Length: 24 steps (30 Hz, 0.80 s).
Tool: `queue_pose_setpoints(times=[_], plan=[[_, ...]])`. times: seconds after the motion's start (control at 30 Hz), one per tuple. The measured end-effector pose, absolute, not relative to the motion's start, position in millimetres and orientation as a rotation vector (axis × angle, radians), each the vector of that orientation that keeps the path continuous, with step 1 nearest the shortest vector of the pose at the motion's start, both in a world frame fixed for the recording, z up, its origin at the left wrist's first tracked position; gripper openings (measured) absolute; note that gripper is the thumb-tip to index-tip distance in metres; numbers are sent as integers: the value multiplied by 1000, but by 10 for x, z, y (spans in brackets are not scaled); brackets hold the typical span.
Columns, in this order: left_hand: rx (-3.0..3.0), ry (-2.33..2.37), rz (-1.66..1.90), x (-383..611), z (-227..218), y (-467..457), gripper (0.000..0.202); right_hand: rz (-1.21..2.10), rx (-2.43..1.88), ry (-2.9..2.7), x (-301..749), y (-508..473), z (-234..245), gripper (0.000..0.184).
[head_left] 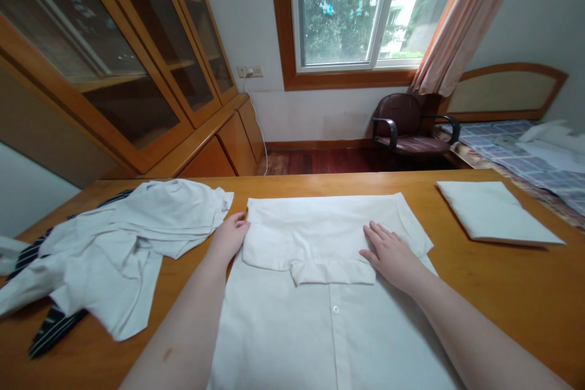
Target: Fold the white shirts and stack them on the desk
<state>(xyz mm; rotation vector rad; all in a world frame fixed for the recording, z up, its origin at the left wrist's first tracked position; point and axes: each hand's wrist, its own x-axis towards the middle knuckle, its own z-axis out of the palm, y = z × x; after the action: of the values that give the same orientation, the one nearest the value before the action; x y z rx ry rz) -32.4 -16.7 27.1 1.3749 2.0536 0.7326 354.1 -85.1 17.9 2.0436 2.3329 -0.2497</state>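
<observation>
A white button-up shirt (287, 323) lies spread on the wooden table in front of me, its upper part folded down toward me with the collar near the middle. At the left edge of the folded part rests my left hand (232, 234), fingers loosely bent and touching the cloth. My right hand (388, 251) lies flat on the right side of the fold, fingers stretched out and a little apart. One button shows on the placket below the collar. The shirt's near end runs out of view.
Left of the shirt is a loose heap of white clothes (132, 237) over a dark striped garment (57, 329). A neatly folded white garment (498, 213) lies at the right. Beyond the table (338, 181) stand a glass-doored cabinet (150, 24), an armchair (411, 125) and a bed (512, 134).
</observation>
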Motion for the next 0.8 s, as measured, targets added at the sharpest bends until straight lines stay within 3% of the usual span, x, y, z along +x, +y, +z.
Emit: queue_pose_setpoints(times=[0.13,0.33,0.57,0.7,0.8], plan=[[1540,2227,431,-331,373,-205,33,-244,2042,2331,3546,-850,168,62],[1257,1805,530,-324,382,-278,36,-239,2049,2344,3563,-846,140,62],[1620,2257,76,-409,386,-264,30,-244,2052,2353,3553,-847,150,62],[1904,2311,360,-245,375,-279,40,-255,2058,2351,3547,-851,161,60],[2273,2031,471,-62,259,-275,51,-245,2053,2352,3549,-849,151,60]])
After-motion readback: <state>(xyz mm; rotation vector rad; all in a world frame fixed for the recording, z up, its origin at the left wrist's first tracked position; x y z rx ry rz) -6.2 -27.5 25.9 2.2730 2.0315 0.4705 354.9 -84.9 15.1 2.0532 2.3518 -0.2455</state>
